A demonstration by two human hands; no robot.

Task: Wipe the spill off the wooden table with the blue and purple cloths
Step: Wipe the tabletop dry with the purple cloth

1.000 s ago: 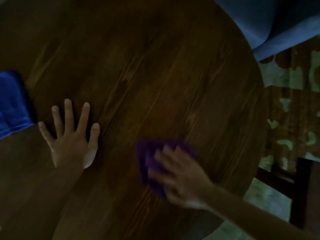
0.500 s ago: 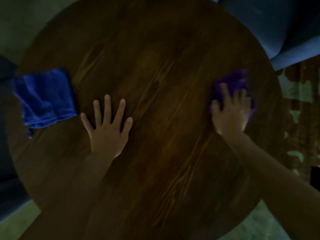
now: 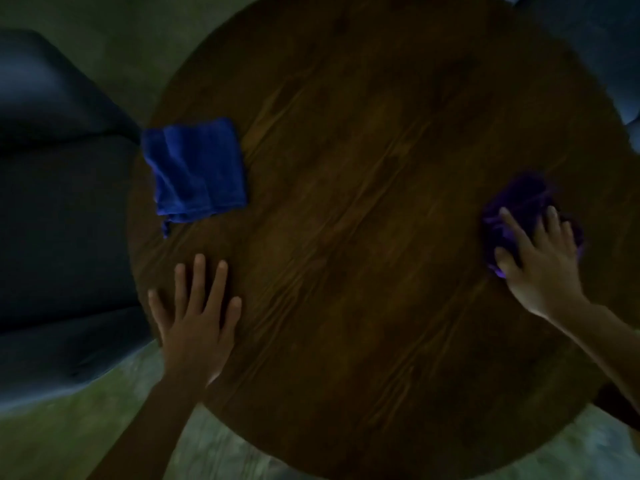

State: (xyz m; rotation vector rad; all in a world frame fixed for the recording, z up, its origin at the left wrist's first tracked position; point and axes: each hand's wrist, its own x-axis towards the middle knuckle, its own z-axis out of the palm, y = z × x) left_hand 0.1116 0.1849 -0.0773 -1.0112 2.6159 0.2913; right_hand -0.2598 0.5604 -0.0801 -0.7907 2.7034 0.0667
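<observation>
Dimly lit, a purple cloth is seen bunched under the right hand near the right edge of a round wood table, fingers spread and pressed flat on it rather than closed round it. A blue cloth lies folded and untouched at the table's left edge, one corner hanging over the rim. The left hand is laid open and flat on bare wood just below the blue cloth, holding nothing, apparently as a brace.

Risks, as judged: the purple cloth, worked so close to the rim, could be pushed off the edge by a long stroke; being bunched, it may smear liquid rather than lift it. The blue cloth could be knocked to the floor by a stray left-hand move, given the overhang. Patches could be missed, since wet and dry wood look alike in this light.

Hard to make out: no spill can be picked out at all; any sheen is lost in the wood grain and the dark. The part of the purple cloth under the palm is hidden. Dark blue furniture at left and the floor below are blurred; the right forearm is cut off by the frame.
</observation>
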